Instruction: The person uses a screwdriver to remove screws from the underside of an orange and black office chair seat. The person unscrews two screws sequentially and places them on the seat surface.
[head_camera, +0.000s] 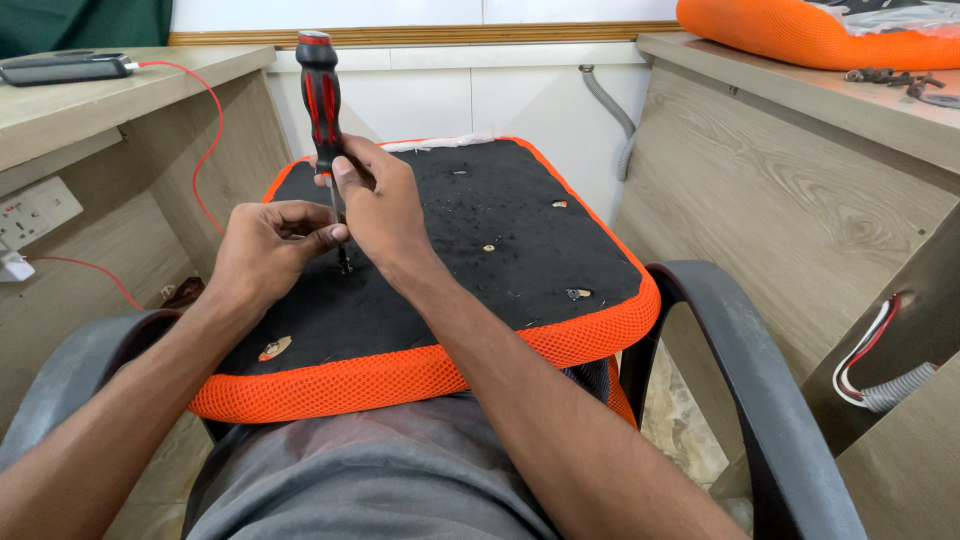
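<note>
Upright, red-black screwdriver (321, 95) on black-orange cushion (520, 230).

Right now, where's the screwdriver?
In the head view, the red-and-black screwdriver stands upright left of centre, tip on the black underside of the orange seat cushion; the right hand grips it, and the left hand pinches its shaft.

Bright even indoor light, soft shadows, sharp, slight wide-angle edge distortion.

Wall socket (35, 210), red cable (205, 150), second orange cushion (800, 35), grey armrest (745, 360).
</note>
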